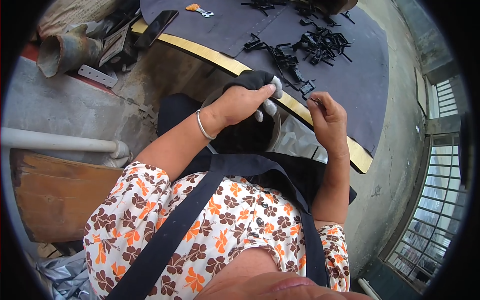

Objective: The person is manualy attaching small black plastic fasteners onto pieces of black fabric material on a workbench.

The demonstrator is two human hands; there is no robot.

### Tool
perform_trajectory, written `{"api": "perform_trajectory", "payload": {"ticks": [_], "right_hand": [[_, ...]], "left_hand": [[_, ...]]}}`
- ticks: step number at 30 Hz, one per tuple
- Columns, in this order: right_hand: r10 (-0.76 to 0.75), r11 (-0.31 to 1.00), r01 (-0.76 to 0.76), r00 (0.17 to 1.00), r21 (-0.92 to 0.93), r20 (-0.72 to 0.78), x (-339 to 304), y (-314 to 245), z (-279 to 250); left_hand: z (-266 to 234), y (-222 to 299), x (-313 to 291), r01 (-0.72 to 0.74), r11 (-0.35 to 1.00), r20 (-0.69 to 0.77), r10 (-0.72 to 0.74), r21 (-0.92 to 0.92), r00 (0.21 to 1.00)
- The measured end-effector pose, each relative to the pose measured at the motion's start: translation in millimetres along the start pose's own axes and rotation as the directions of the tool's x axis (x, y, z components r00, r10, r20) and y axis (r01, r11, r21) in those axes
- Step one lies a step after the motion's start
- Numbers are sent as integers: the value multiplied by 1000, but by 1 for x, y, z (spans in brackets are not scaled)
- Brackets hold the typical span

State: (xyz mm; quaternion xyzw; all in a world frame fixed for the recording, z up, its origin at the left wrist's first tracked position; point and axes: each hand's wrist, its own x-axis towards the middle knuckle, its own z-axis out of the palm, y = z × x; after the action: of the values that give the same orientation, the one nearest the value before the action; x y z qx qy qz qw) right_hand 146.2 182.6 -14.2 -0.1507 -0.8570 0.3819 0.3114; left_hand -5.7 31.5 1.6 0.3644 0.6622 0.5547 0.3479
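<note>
My left hand (242, 102) is over the table's near edge. Black fabric with grey tips, apparently a glove, covers its fingers, while the thumb is bare. Those fingers are curled, with the thumb pressed on them; what they hold, if anything, is hidden. To its right my bare right hand (331, 117) pinches a small dark piece (316, 101), too small to name. Just beyond the right fingertips lies a small black frame-like part (307, 89). A row of black plastic parts (286, 61) stretches away from it, and a tangled pile of similar parts (322, 46) lies farther back.
The dark-covered table (360, 100) has a yellow edge. A phone (156, 29) and an orange-and-silver tool (200, 10) lie toward the far left. A rusty pipe piece (65, 50) and a white perforated bracket (97, 76) sit left. Below my left hand stands a round container (276, 131).
</note>
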Motion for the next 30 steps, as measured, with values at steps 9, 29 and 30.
{"api": "perform_trajectory", "payload": {"ticks": [9,29,30], "right_hand": [[-150,966,156,988,205,-42,-7,-8,26],[-283,958,274,951,86,125,-5,-26,20],[-281,959,272,951,84,125,-6,-27,22]], "left_hand": [[5,-13,1,357,452,336,-130,-817,933],[6,-3,1,-37,913,96,82,-407,992],[14,-7,2,-214,949,-35,212,-232,977]]}}
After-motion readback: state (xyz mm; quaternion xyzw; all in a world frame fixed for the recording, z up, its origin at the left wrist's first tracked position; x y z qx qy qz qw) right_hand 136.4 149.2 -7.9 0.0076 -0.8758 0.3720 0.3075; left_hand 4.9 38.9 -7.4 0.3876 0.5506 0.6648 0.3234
